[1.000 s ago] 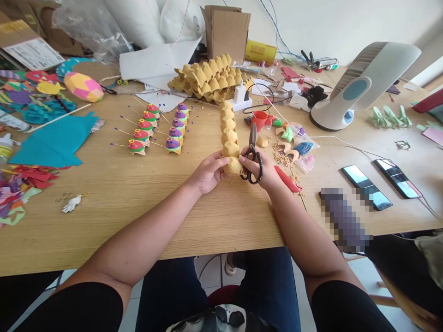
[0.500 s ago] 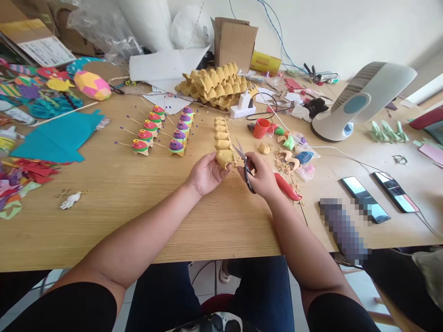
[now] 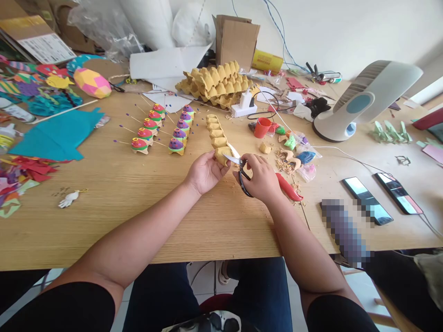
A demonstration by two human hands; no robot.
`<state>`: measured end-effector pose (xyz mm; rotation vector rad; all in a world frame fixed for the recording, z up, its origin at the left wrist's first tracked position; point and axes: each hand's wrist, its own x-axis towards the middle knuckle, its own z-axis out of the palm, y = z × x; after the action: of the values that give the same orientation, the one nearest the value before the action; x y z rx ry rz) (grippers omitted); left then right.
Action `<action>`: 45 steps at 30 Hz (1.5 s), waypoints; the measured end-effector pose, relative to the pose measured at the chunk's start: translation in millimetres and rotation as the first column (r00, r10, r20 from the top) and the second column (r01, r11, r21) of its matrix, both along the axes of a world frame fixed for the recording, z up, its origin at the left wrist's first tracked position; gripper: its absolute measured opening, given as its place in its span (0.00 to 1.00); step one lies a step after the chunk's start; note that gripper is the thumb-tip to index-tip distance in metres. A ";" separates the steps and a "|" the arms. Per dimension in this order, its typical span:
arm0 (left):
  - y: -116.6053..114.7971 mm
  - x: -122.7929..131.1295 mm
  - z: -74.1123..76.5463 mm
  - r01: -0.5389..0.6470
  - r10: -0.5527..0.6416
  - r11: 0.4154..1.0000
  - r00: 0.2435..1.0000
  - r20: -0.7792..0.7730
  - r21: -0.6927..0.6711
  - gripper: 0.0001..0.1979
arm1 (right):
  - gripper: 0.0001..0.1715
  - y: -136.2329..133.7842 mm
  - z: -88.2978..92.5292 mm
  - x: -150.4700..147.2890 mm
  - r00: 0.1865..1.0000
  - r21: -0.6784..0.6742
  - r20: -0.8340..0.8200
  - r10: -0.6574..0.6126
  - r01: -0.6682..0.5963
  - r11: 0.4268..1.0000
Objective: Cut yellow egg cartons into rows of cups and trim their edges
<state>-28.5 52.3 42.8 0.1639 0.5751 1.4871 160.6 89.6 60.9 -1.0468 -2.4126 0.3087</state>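
Observation:
My left hand (image 3: 206, 174) grips the near end of a yellow egg carton strip (image 3: 217, 133), a single row of cups that points away from me. In my right hand (image 3: 261, 179) is a pair of scissors (image 3: 245, 177) with black handles, fingers through the loops. The blades are spread around the edge of the nearest cup, one tip over it. Left of the strip stand two rows of painted carton cups, one red and green (image 3: 150, 124), the other purple and green (image 3: 179, 133), with thin sticks poking out.
Stacked egg cartons (image 3: 211, 85) and a white power strip (image 3: 243, 108) lie at the back. To the right are a red cup (image 3: 262, 127), wood shavings, clay bags, a red curved object (image 3: 289, 187), a white lamp-like device (image 3: 360, 103) and phones (image 3: 367, 200). Blue felt (image 3: 58, 136) lies left.
The scissors have turned left and opened around the near cup's edge. The strip has tilted, its far end swinging left. My left hand has hardly moved.

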 end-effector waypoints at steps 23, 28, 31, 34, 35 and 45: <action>3.0 -0.1 -8.6 -0.020 0.020 1.000 0.999 -0.032 0.023 0.09 | 0.24 -7.7 5.8 -4.8 0.981 -0.122 0.102 -0.168 0.180 0.976; 3.4 -0.2 -8.1 -0.021 0.022 1.000 0.999 -0.031 0.021 0.08 | 0.26 -8.3 7.0 -4.7 0.977 -0.113 0.119 -0.179 0.192 0.975; 3.4 -0.4 -7.9 -0.020 0.020 1.000 0.999 -0.037 0.008 0.06 | 0.26 -8.8 8.2 -4.8 0.975 -0.117 0.132 -0.179 0.195 0.974; 3.3 -0.2 -7.1 -0.028 0.028 1.000 0.999 -0.023 -0.007 0.06 | 0.25 -7.9 8.2 -4.4 0.973 -0.127 0.148 -0.175 0.194 0.973; 3.3 0.0 -6.7 -0.031 0.031 0.999 0.999 -0.018 -0.012 0.06 | 0.25 -7.0 7.8 -4.0 0.973 -0.131 0.152 -0.174 0.194 0.972; 0.8 2.3 -3.9 -0.011 0.011 1.000 1.000 -0.003 0.008 0.11 | 0.22 0.9 4.4 -0.2 0.971 -0.245 -0.086 -0.225 0.199 0.949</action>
<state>-26.2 53.1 38.9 0.1693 0.5731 1.5001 160.3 90.6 65.3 -1.3431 -2.1764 0.5721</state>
